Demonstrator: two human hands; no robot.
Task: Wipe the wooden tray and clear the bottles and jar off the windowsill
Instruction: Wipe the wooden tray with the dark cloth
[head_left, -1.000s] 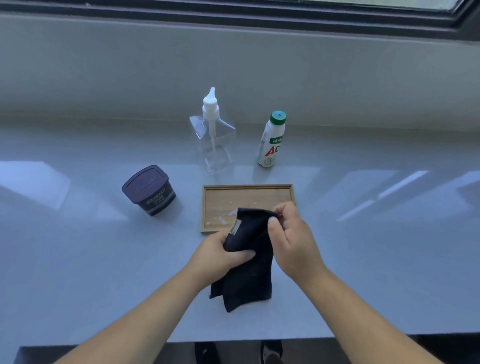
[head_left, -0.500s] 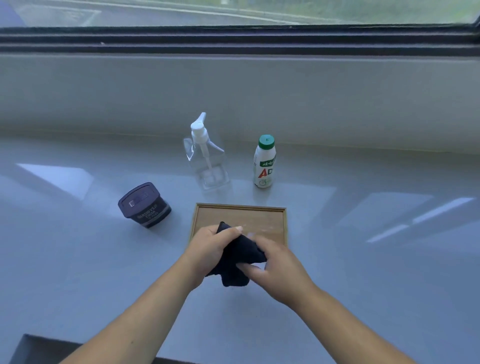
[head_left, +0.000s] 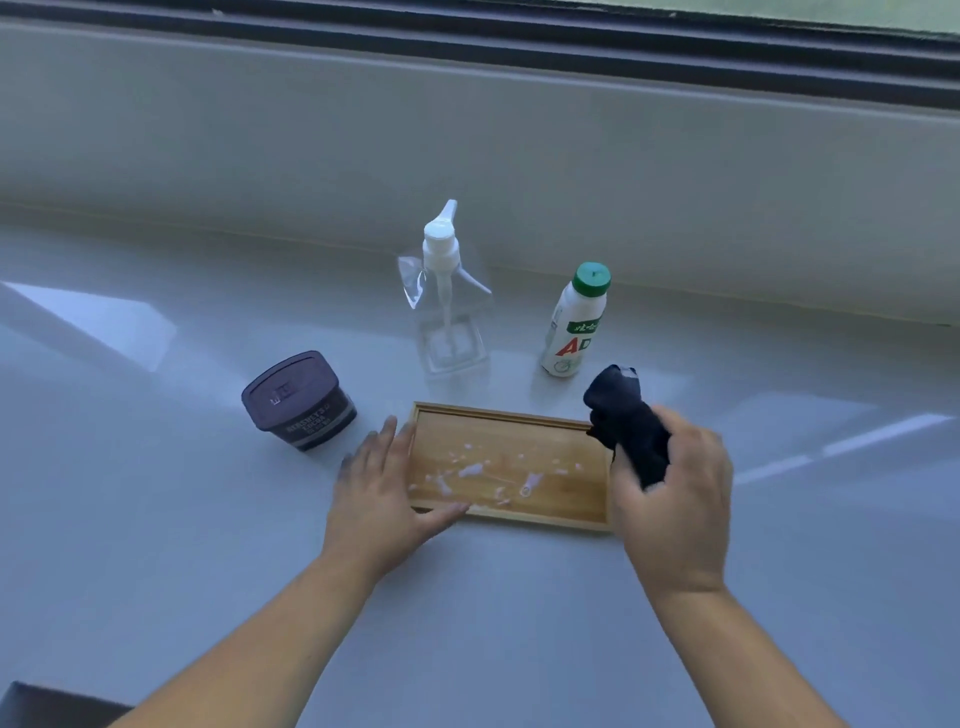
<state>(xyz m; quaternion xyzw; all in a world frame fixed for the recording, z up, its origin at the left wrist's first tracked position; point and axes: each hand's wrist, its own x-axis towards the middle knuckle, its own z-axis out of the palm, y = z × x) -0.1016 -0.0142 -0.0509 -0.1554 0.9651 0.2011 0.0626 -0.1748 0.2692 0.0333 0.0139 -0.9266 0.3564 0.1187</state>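
Observation:
A wooden tray (head_left: 545, 431) lies flat on the pale windowsill (head_left: 156, 519), with white smears across its middle. My left hand (head_left: 382, 491) rests open on the tray's left edge, thumb along the near rim. My right hand (head_left: 675, 499) grips a bunched black cloth (head_left: 628, 421) over the tray's right end. Behind the tray stand a clear pump bottle (head_left: 447, 317) and a white bottle with a green cap (head_left: 574, 322). A dark jar (head_left: 298, 400) sits tilted to the tray's left.
A grey wall (head_left: 467, 156) rises behind the sill, topped by a dark window frame (head_left: 519, 47). The sill's near edge shows at the bottom left, with a dark floor corner (head_left: 47, 706) below it.
The hands have parted. My left hand let go of the cloth and moved to the tray's left edge. My right hand carried the bunched cloth to the right end, uncovering the smears.

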